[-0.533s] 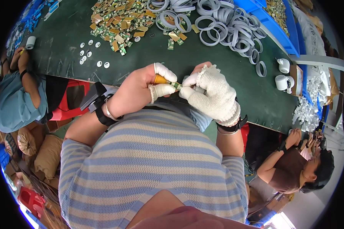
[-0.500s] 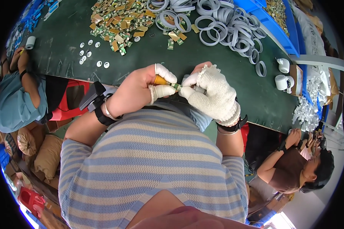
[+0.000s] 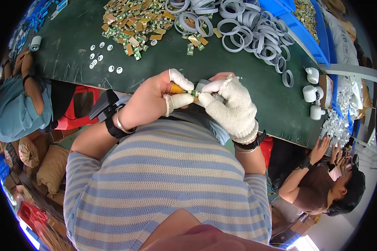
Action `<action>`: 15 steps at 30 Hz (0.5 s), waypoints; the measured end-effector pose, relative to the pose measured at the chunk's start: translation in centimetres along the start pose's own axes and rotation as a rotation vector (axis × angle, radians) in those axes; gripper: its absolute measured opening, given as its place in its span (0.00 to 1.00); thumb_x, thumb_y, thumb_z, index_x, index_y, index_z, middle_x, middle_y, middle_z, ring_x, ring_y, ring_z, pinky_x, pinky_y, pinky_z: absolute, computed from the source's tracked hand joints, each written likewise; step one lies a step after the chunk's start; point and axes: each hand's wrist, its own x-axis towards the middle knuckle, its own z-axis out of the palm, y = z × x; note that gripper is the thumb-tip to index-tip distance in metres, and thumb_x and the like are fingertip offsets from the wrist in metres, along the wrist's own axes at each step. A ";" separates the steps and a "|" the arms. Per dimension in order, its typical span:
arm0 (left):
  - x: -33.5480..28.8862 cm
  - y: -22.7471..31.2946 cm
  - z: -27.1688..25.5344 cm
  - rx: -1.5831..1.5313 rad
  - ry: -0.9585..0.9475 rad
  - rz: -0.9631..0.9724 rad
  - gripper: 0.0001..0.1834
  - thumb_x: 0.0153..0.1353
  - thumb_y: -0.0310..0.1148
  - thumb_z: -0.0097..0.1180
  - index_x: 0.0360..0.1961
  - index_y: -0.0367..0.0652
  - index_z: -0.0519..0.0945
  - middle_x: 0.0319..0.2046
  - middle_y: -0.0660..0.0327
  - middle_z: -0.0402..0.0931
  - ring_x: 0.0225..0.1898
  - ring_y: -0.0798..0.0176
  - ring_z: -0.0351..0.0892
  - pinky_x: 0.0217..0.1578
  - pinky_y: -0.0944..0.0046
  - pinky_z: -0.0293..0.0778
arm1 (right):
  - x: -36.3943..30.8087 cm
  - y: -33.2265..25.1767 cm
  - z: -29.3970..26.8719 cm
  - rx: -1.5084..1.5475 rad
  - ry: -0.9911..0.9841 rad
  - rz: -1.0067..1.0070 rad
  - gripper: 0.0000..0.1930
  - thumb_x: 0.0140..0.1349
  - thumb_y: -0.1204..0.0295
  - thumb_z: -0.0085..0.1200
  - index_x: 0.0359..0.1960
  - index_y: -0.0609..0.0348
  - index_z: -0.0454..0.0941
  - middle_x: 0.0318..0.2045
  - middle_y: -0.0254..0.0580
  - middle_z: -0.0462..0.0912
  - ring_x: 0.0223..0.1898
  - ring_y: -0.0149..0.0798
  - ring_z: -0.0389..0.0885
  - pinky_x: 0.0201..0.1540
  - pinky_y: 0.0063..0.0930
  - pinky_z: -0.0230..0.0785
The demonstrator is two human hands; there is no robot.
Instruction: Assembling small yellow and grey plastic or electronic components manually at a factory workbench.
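I read left hand (image 3: 153, 98) pinched shut on small orange-and-green part (image 3: 183, 90) above table edge (image 3: 276, 125); gloved right hand (image 3: 232, 106) closed on its other end, possibly a grey ring; light, stiff, probably fragile; grip ends.

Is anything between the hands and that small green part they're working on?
Nothing visible: the left hand and gloved right hand both pinch the green part directly, above the table edge.
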 end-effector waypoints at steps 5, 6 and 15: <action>-0.4 0.0 0.2 0.140 -0.005 0.087 0.11 0.70 0.22 0.62 0.51 0.38 0.77 0.43 0.61 0.84 0.43 0.74 0.81 0.44 0.71 0.76 | 0.9 0.4 -1.0 -0.047 -0.095 -0.095 0.07 0.53 0.76 0.69 0.34 0.55 0.86 0.32 0.40 0.84 0.41 0.46 0.83 0.44 0.37 0.72; -0.4 0.0 0.2 0.140 -0.005 0.086 0.11 0.70 0.22 0.62 0.51 0.38 0.77 0.43 0.61 0.84 0.43 0.74 0.81 0.44 0.71 0.76 | 1.1 0.2 -1.2 -0.077 -0.103 -0.141 0.08 0.51 0.75 0.71 0.33 0.54 0.86 0.31 0.39 0.84 0.41 0.47 0.84 0.45 0.39 0.72; -1.1 1.0 0.7 0.427 0.032 0.187 0.08 0.65 0.20 0.65 0.44 0.37 0.80 0.38 0.60 0.86 0.40 0.71 0.86 0.42 0.69 0.80 | 1.5 0.4 -1.1 -0.288 -0.099 -0.326 0.08 0.47 0.68 0.73 0.27 0.49 0.86 0.29 0.31 0.85 0.41 0.46 0.84 0.55 0.49 0.72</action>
